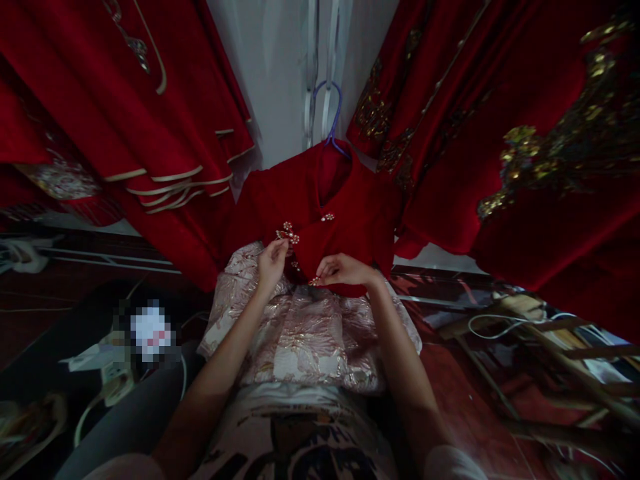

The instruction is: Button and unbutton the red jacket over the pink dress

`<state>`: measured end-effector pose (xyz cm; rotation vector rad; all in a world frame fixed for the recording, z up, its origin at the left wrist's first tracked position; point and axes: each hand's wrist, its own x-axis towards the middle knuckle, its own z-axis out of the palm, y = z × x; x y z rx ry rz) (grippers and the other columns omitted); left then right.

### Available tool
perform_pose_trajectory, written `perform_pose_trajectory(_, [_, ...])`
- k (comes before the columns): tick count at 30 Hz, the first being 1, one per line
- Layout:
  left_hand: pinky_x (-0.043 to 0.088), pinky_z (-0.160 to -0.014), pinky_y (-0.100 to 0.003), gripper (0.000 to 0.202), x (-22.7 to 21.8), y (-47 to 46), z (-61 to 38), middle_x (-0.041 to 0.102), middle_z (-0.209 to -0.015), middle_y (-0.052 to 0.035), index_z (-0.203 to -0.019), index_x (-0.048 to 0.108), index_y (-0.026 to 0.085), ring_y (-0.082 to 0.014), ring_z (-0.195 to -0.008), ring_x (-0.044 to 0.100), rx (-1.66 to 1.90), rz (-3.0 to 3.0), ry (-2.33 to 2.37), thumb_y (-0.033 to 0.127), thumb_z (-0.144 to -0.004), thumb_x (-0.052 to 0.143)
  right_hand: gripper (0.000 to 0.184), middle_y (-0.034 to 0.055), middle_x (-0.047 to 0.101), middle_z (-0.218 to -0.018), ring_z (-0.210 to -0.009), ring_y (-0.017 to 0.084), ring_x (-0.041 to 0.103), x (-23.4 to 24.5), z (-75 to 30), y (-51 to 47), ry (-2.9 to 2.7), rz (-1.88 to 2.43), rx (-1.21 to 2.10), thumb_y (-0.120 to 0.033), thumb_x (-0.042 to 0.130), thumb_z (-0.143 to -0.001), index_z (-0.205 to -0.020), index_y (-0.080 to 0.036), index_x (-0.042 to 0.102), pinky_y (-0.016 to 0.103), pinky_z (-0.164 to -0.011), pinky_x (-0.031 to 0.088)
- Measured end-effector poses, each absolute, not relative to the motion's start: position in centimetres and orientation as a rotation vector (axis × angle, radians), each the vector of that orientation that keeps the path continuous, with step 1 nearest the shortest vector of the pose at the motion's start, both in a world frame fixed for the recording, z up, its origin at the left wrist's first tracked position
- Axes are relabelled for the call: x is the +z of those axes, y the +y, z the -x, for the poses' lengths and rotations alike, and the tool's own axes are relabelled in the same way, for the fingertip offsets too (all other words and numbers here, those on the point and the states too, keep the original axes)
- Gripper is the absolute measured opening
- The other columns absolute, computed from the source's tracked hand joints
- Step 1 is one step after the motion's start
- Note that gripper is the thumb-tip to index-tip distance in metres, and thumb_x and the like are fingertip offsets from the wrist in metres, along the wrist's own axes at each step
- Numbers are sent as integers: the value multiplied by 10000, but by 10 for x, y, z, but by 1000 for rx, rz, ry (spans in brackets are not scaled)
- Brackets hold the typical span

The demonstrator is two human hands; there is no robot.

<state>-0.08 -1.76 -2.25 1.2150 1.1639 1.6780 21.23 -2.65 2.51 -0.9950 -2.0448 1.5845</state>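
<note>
A red jacket (350, 247) hangs in front of me on a purple hanger (341, 110). It has pearl-like flower fasteners; one pair (287, 232) is near the left front and a smaller one (327, 218) lies by the neckline. My left hand (273, 265) is closed in a pinch on the jacket's front, just below the larger fastener. My right hand (346, 271) pinches the jacket's lower edge, next to another beaded fastener (314, 282). Beneath the jacket, a pale pink brocade skirt (310, 333) spreads over my lap. The fingertips are partly hidden.
Red garments with pale trim (165, 120) hang at the left. More red clothes with gold sequins (520, 153) hang at the right. A wooden chair-like frame (565, 373) with a white cable stands at lower right, and a power strip (117, 380) lies at lower left.
</note>
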Motion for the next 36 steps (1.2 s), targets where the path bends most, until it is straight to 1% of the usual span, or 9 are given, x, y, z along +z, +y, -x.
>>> perform_pose_trajectory(3, [555, -782, -296, 375, 0, -6, -2, 718, -962, -66, -893, 694, 158, -152, -819, 672, 1588, -1052, 1004, 481, -705, 730, 264, 25, 711, -829, -741, 113, 651, 37, -225, -29, -2046, 948, 1580, -334, 751, -682, -839, -150, 647, 267, -742, 514])
perform_pose_trajectory(7, [539, -847, -296, 372, 15, -8, -3, 707, -1104, -108, -969, 711, 152, -158, -905, 683, 1473, -945, 878, 451, -748, 708, 238, 27, 711, -841, -759, 117, 654, 39, -227, -29, -2041, 942, 1581, -307, 740, -689, -844, -149, 652, 276, -760, 509])
perform_pose_trajectory(14, [562, -786, -294, 393, 14, -10, 1, 723, -1061, -108, -939, 726, 149, -155, -843, 693, 1483, -978, 973, 454, -692, 738, 244, 20, 711, -835, -764, 114, 651, 37, -222, -30, -2030, 945, 1587, -311, 746, -685, -843, -152, 651, 268, -759, 517])
perform_pose_trajectory(19, [570, -743, -286, 337, 12, -7, 0, 733, -1007, -96, -869, 731, 141, -164, -858, 684, 1578, -1036, 1043, 413, -671, 744, 224, 23, 713, -833, -758, 113, 651, 37, -219, -30, -2040, 939, 1576, -304, 734, -695, -836, -152, 647, 261, -741, 515])
perform_pose_trajectory(24, [564, -674, -272, 274, 12, -3, -9, 729, -996, -74, -862, 707, 148, -151, -808, 673, 1567, -1011, 1093, 379, -715, 686, 229, 19, 715, -826, -753, 112, 653, 39, -220, -32, -2030, 954, 1582, -301, 739, -684, -830, -152, 644, 260, -742, 511])
perform_pose_trajectory(27, [558, -712, -287, 245, 22, 2, -20, 730, -887, -61, -844, 710, 152, -159, -788, 671, 1513, -1249, 1098, 375, -784, 629, 215, 10, 709, -792, -731, 107, 652, 40, -224, -32, -2056, 973, 1656, -272, 737, -676, -826, -151, 642, 243, -719, 502])
perform_pose_trajectory(29, [548, -754, -279, 227, 33, 5, -28, 717, -862, -54, -858, 707, 161, -153, -795, 665, 1577, -1502, 1108, 355, -836, 591, 210, 0, 703, -765, -710, 102, 647, 39, -227, -32, -2101, 996, 1704, -249, 738, -665, -827, -153, 645, 230, -697, 496])
perform_pose_trajectory(33, [537, -685, -245, 215, 59, 8, -38, 629, -1022, -61, -1017, 690, 229, -161, -892, 607, 1612, -2033, 1214, 333, -888, 554, 208, -9, 701, -762, -694, 94, 640, 37, -231, -32, -2141, 1004, 1733, -233, 737, -656, -829, -157, 649, 215, -679, 491])
perform_pose_trajectory(36, [528, -725, -280, 216, 73, 11, -39, 559, -1023, -69, -1055, 684, 259, -200, -972, 531, 1484, -2453, 1290, 322, -871, 590, 211, -8, 701, -761, -691, 94, 641, 38, -233, -32, -2129, 1016, 1735, -235, 740, -650, -822, -157, 647, 211, -669, 493])
